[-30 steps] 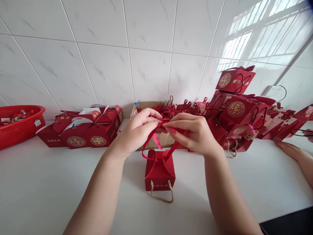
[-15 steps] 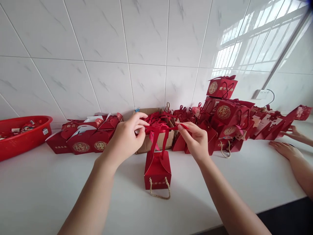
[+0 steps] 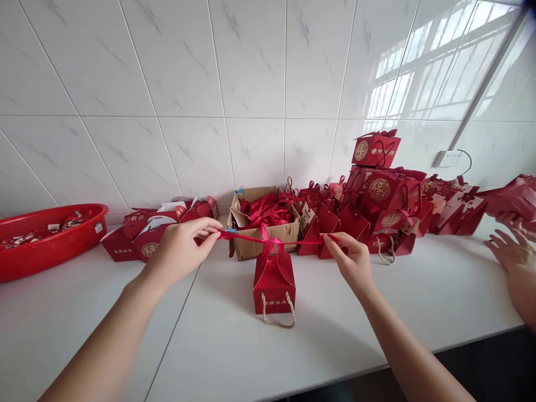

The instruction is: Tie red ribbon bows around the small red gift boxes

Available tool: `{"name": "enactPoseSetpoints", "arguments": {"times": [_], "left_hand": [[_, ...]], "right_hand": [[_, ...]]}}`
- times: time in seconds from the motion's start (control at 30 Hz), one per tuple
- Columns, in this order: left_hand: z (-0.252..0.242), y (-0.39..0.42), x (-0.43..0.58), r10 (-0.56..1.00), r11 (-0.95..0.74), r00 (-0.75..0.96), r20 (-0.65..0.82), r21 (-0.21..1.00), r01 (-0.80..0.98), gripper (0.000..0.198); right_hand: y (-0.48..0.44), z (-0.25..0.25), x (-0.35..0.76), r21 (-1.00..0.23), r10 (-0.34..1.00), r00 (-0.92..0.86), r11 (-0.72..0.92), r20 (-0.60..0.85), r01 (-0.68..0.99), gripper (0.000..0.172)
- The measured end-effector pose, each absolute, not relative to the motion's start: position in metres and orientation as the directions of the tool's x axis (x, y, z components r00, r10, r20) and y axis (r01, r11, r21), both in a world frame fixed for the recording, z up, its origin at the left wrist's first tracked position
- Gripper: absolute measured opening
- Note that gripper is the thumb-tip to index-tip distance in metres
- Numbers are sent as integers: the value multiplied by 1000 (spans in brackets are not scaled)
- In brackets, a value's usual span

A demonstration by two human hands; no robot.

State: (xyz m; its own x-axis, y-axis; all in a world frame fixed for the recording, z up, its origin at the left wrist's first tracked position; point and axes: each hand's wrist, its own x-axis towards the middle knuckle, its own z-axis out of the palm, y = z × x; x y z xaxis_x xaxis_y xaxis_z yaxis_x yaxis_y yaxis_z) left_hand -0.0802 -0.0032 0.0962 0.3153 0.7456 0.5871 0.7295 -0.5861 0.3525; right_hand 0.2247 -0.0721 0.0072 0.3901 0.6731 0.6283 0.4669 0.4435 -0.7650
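Observation:
A small red gift box [image 3: 274, 287] with a rope handle stands on the white counter [image 3: 234, 346] in front of me. A red ribbon [image 3: 272, 241] is knotted at its top and stretched taut to both sides. My left hand [image 3: 180, 248] pinches the ribbon's left end. My right hand [image 3: 354, 257] pinches the right end. Both hands are apart, level with the box top.
Behind stands a cardboard box [image 3: 251, 245] full of red ribbons. Open red boxes [image 3: 146, 237] lie to its left, a pile of finished red boxes [image 3: 381, 195] to its right. A red basin [image 3: 46, 240] sits far left. Another person's hands [image 3: 513, 251] handle a red box at right.
My hands have drawn apart sideways and lowered, pulling the ribbon tight into a knot on the box top. The other person's hands have lifted a red box.

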Motion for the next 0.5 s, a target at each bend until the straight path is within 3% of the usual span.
{"name": "enactPoseSetpoints", "arguments": {"times": [0.17,0.3,0.5], "left_hand": [[77,2,-103,765,-549,336,550,283,787,18],[56,10,-125,807,-515,334,487,302,802,19],[23,17,-154,887,-426,306,345,359,830,19]], "right_hand": [[-80,-13,239,-668,614,374,360,695,651,21],[-87,-31,255,-592,578,362,273,731,759,21],[-101,-58,280,-540,682,318,135,659,831,25]]}}
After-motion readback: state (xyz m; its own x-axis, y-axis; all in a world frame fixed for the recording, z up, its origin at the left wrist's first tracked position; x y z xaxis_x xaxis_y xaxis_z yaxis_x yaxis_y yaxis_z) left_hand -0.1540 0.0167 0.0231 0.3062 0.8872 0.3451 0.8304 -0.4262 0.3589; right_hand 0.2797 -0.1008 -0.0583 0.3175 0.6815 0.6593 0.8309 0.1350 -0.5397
